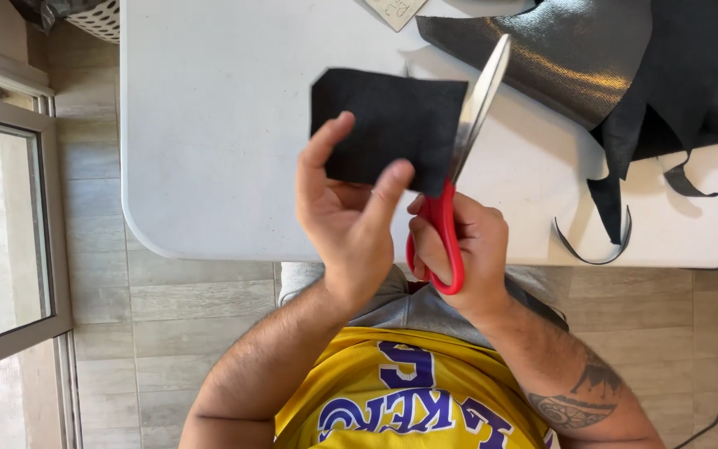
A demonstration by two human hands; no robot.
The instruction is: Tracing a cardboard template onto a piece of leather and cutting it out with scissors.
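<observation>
My left hand [344, 212] pinches the near edge of a small black fabric piece [380, 120], holding it up over the white table [209, 125]. My right hand [467, 249] grips red-handled scissors [459, 179]. Their silver blades point away from me along the right edge of the fabric piece. A large sheet of black leather-like material [592, 58] lies on the table at the far right, partly curled up.
Thin black offcut strips [608, 241] hang over the table's near edge at right. A white perforated basket [97, 18] stands at the top left. A window frame [10, 233] runs along the left, over a tiled floor [184, 324].
</observation>
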